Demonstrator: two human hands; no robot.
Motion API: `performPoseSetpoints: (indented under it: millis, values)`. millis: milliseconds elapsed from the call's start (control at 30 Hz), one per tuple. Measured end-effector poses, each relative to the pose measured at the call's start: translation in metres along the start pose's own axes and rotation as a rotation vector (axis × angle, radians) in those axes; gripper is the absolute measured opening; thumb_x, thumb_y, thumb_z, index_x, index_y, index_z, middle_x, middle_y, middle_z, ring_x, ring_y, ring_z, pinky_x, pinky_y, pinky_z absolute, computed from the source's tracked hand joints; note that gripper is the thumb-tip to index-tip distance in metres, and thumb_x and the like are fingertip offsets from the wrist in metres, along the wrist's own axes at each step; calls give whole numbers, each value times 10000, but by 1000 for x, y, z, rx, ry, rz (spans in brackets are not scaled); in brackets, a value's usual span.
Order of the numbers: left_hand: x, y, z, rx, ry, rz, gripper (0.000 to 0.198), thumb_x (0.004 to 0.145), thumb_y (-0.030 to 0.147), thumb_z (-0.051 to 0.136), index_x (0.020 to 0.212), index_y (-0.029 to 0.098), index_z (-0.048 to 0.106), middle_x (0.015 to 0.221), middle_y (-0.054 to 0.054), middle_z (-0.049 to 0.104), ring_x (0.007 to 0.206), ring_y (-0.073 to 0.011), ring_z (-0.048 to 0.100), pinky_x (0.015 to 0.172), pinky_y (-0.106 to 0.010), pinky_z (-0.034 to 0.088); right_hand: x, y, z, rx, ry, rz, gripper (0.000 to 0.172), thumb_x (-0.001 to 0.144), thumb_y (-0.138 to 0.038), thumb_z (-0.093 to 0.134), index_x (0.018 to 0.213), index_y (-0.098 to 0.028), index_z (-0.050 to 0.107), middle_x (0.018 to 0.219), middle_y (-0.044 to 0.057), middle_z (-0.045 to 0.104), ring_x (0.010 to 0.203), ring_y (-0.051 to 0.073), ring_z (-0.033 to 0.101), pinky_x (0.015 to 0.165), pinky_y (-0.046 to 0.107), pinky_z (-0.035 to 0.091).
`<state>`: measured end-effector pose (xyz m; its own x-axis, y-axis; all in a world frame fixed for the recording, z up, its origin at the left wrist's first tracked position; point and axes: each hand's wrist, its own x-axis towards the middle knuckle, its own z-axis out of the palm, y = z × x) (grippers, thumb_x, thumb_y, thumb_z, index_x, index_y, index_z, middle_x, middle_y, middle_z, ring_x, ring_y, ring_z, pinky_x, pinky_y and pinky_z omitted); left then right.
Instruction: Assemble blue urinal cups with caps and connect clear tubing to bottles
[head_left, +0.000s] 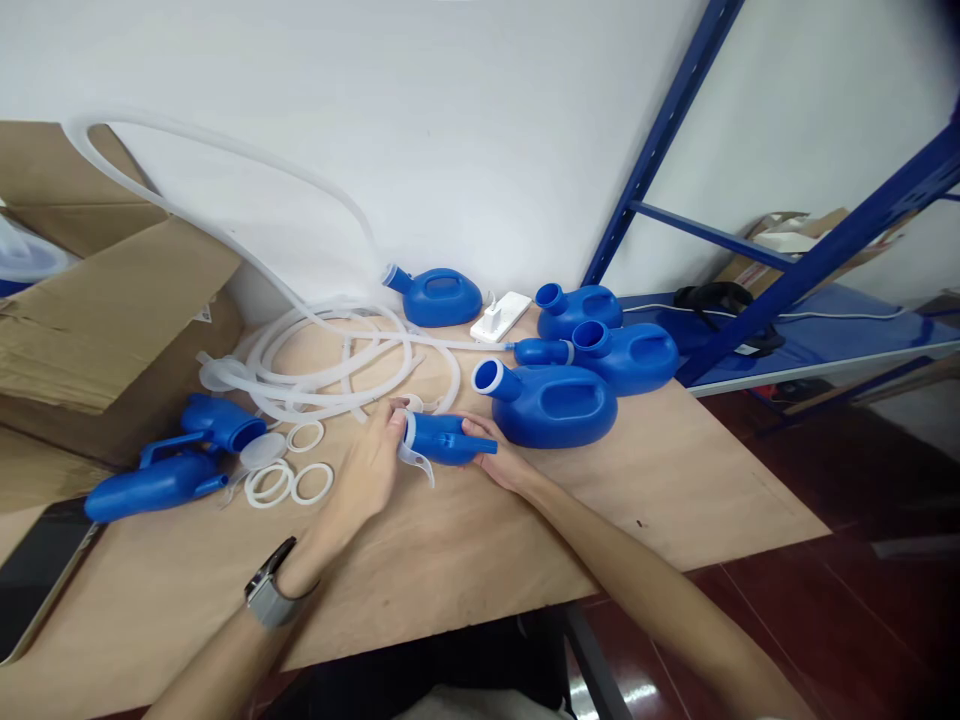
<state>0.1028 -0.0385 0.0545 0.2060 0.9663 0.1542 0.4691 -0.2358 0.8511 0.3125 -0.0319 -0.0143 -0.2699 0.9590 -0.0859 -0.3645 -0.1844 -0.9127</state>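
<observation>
Between my hands, above the wooden table, is a blue plastic spout piece (439,440) with a narrow nozzle pointing right. My right hand (501,458) wraps round it from behind and below. At its wide left end sits a translucent white cap (409,430), its strap hanging down. My left hand (375,460) closes its fingers on that cap. Just behind my right hand stands a blue bottle (559,405) with a handle and an upright neck. Left of my left hand lie several white rings (313,483) and a translucent disc (262,451).
Coiled clear tubing (322,365) covers the table's back left. More blue bottles (630,355) stand at the back, near a white power strip (502,318). Blue parts (157,485) lie left beside a cardboard box (112,300) and a tablet-like device (45,570). Blue shelving (720,240) stands right.
</observation>
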Motion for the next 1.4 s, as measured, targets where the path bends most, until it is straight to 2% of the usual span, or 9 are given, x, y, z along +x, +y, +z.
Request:
performPoseSetpoints:
  millis: [100,200,367,500,667,967,1133,1233,1400]
  values:
    - [8,-4,-2,-42,-71,-86,425,1061,580,298,1169,247,538,1332,-124,671,1123,-301,652,944,-441,478,2,0,-1,9,11,7,584,781,-688,812,1066,-181,762,885,46,710,675,144,617,523,242,492]
    - [17,3,-12,62,-160,-157,386,1045,568,322,1192,269,517,948,-32,693,847,-274,647,834,-423,470,4,1,-2,16,19,19,533,811,-657,803,1035,-176,753,874,46,706,705,156,633,544,245,501]
    - [34,21,-25,262,-245,39,397,988,575,450,763,252,504,730,-18,606,746,-259,587,807,-405,434,4,2,-2,23,-11,65,532,816,-639,810,1065,-177,723,860,44,726,632,148,604,518,254,488]
    - [44,18,-13,-64,-262,120,412,988,549,470,766,232,613,876,-79,729,924,-292,678,942,-406,472,4,4,-2,42,-23,118,529,895,-648,719,1133,-176,699,799,41,718,600,161,606,492,261,469]
    - [45,11,15,-591,-261,-43,541,938,682,527,771,193,687,933,-129,784,940,-312,725,923,-407,532,3,4,-4,103,5,175,459,946,-540,689,1237,-186,671,781,0,705,563,135,603,498,243,479]
    - [43,11,15,-701,-231,-156,614,808,780,664,719,175,722,863,-118,784,828,-281,718,803,-359,549,5,5,-7,54,-17,195,412,1009,-496,568,1220,-161,685,834,56,755,616,188,678,509,271,512]
    - [48,-4,16,-808,-238,-366,515,797,666,703,755,153,705,716,-76,722,623,-197,644,625,-291,505,-6,-1,-11,-165,-102,-30,596,932,-654,648,1313,-200,705,1158,130,781,1083,297,742,865,401,614]
    - [50,-10,21,-852,-200,-470,454,802,596,716,780,143,694,724,-74,719,618,-185,653,625,-277,514,-14,-9,-6,-298,-198,-207,715,795,-571,851,1422,-291,652,1546,98,602,1474,335,512,1189,494,449]
    - [50,2,29,-853,-37,-528,368,832,522,690,864,155,681,793,-81,761,693,-209,721,671,-280,534,-16,-13,-2,-416,-127,-213,702,709,-424,932,1355,-311,680,1491,78,639,1461,349,521,1243,558,366]
